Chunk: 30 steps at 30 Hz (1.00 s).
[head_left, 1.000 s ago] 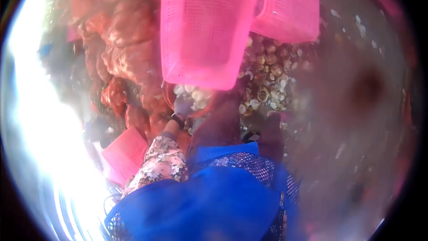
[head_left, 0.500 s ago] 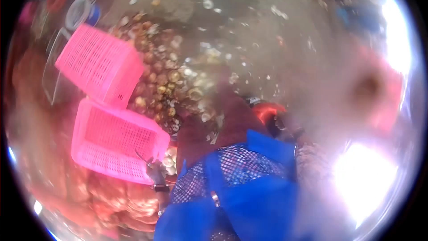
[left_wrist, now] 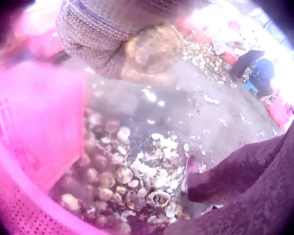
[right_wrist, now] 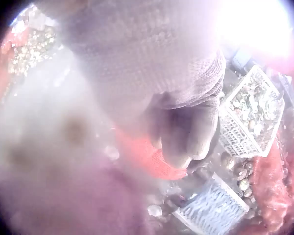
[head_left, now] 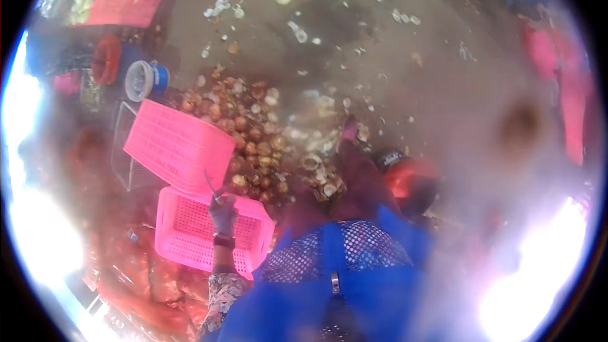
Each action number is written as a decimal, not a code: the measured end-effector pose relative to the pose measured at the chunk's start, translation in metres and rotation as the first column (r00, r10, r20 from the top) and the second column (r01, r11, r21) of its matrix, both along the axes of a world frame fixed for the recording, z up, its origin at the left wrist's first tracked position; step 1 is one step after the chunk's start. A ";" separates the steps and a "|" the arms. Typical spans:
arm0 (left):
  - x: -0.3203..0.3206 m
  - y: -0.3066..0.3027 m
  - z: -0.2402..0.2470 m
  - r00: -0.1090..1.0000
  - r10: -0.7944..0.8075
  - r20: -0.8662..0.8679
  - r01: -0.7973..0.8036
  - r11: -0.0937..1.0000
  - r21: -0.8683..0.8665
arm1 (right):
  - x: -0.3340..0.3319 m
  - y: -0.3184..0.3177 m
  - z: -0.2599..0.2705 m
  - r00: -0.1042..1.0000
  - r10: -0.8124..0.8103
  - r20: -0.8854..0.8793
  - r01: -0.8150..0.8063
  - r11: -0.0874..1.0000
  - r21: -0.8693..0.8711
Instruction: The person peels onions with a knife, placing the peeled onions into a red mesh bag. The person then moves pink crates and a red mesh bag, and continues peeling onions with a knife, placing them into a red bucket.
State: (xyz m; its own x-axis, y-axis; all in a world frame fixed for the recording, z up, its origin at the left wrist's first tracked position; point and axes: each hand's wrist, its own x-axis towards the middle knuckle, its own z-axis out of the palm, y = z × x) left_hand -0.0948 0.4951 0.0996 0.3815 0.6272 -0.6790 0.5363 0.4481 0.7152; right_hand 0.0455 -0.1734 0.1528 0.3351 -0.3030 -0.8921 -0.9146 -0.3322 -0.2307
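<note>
In the head view my gloved left hand [head_left: 223,215] is over an open pink basket [head_left: 180,231], gripping a thin curved tool [head_left: 209,182] that points up toward a second, tilted pink basket [head_left: 180,142]. The left wrist view shows the left glove [left_wrist: 95,36] beside a round brown-and-cream thing [left_wrist: 154,49]; whether it is held, I cannot tell. My gloved right hand [right_wrist: 181,112] shows only in its wrist view, fingers loosely bent, nothing visible in them, a red surface [right_wrist: 159,164] just below.
Round brown items [head_left: 253,145] and pale pieces [head_left: 326,177] cover the floor ahead of my legs. Red sacks [head_left: 158,288] lie at lower left, a white-and-blue bucket [head_left: 140,80] beyond the baskets. A red container [head_left: 411,183] stands by my right leg. White baskets [right_wrist: 213,205] show in the right wrist view.
The head view has swung round strongly, then shifted less. My left hand has moved from the open basket's near end to over its middle. The right arm has left the head view.
</note>
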 end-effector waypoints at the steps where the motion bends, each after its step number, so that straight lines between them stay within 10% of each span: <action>1: 0.007 -0.002 -0.006 1.000 -0.013 0.011 0.013 1.000 0.017 | 0.005 -0.001 -0.006 1.000 0.004 0.026 -0.004 1.000 0.013; 14: 0.038 -0.049 -0.006 0.989 0.127 0.073 -0.129 0.991 0.018 | 0.215 0.018 -0.092 0.850 0.080 0.520 -0.168 0.978 0.125; 18: 0.043 -0.053 0.024 0.982 0.183 -0.045 -0.181 0.983 0.037 | 0.254 0.065 -0.106 0.470 0.513 0.719 -0.574 0.796 -0.192; 22: 0.038 -0.047 0.000 0.963 0.262 0.054 -0.263 0.965 0.013 | 0.256 0.119 -0.105 0.078 0.791 0.607 -0.601 0.523 -0.604; 27: 0.067 -0.035 -0.022 0.941 0.211 0.265 -0.210 0.977 -0.031 | 0.223 0.139 -0.057 0.032 0.771 0.636 -0.558 0.542 -0.629; 30: 0.097 -0.021 -0.113 0.888 0.104 0.447 -0.104 0.994 -0.024 | 0.206 0.071 -0.139 0.118 0.728 0.676 -0.489 0.635 -0.598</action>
